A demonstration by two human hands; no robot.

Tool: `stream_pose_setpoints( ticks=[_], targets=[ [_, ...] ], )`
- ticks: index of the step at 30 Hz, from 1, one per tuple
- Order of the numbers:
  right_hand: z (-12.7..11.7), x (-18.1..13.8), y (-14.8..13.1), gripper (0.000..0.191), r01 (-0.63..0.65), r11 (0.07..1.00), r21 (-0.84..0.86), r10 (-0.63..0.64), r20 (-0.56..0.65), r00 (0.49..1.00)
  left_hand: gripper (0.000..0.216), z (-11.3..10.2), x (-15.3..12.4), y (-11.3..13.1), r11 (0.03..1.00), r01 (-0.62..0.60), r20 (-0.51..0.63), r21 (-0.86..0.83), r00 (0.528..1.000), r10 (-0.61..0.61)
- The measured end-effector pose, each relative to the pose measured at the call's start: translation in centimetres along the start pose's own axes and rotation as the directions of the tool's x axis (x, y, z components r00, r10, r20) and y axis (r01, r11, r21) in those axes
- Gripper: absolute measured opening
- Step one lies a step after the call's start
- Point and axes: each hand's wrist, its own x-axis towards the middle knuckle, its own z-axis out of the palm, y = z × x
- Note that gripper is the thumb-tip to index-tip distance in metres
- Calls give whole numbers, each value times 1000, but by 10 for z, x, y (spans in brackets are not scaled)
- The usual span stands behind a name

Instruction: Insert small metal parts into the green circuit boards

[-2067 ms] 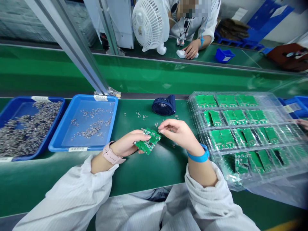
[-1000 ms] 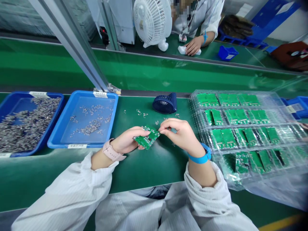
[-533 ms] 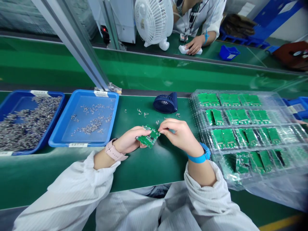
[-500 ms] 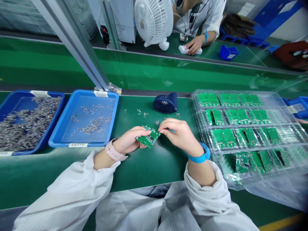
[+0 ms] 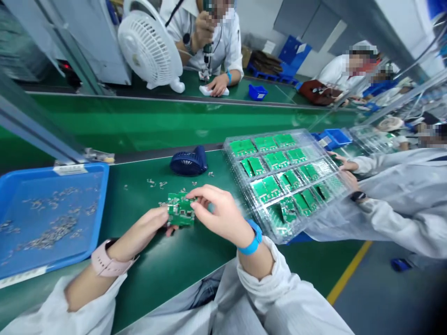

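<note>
My left hand (image 5: pixel 155 223) grips a green circuit board (image 5: pixel 181 215) by its left edge, thumb on top and fingers partly hidden below. At the board's upper right corner are the pinched thumb and forefinger of my right hand (image 5: pixel 216 211). Whatever lies between those fingertips is too small or hidden to name. Several small bent metal clips (image 5: pixel 162 184) lie loose on the green table (image 5: pixel 146 260) just beyond the board. To the left, a blue tray (image 5: pixel 101 209) holds a scattered heap of similar small metal pieces (image 5: pixel 56 232).
A dark blue small fan (image 5: pixel 188 163) stands behind the board. On the right, a clear plastic tray (image 5: pixel 249 211) holds rows of green boards, with a co-worker's hands (image 5: pixel 345 170) at its far side. Across the divider, another person (image 5: pixel 218 86) works beside a white fan (image 5: pixel 150 51).
My view has swung right, so the scene shifts left and co-workers on the right appear. The board has turned in my left hand; my right fingers stay near its upper right corner.
</note>
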Motion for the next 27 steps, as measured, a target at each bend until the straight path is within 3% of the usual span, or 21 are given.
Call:
stream_pose_setpoints(
  ticks=[4, 7, 9, 14, 20, 27],
  targets=[
    [-54, -46, -30, 23, 57, 977, -207, -104, -226, 969, 57, 3, 0, 7, 998, -59, 80, 13, 995, 57],
    [-104, -80, -30, 22, -120, 921, -371, -72, -464, 883, 52, 5, 0, 11, 998, -46, 83, 39, 996, 43],
    [-134, -100, -18, 18, -249, 854, -457, -21, -509, 861, 50, 6, 1, 12, 998, -17, 82, 57, 997, 12],
    [-178, -133, 17, 15, -334, 783, -525, 161, -348, 924, 47, 7, 2, 12, 997, 22, 54, 69, 998, -25],
    [-178, -136, 40, 19, -315, 808, -498, 281, -146, 949, 44, 6, 1, 13, 993, 40, 61, 113, 997, -47],
    [-178, -132, 59, 26, -373, 796, -476, 319, -193, 928, 43, 5, 1, 12, 988, 41, 77, 151, 996, -53]
  ],
)
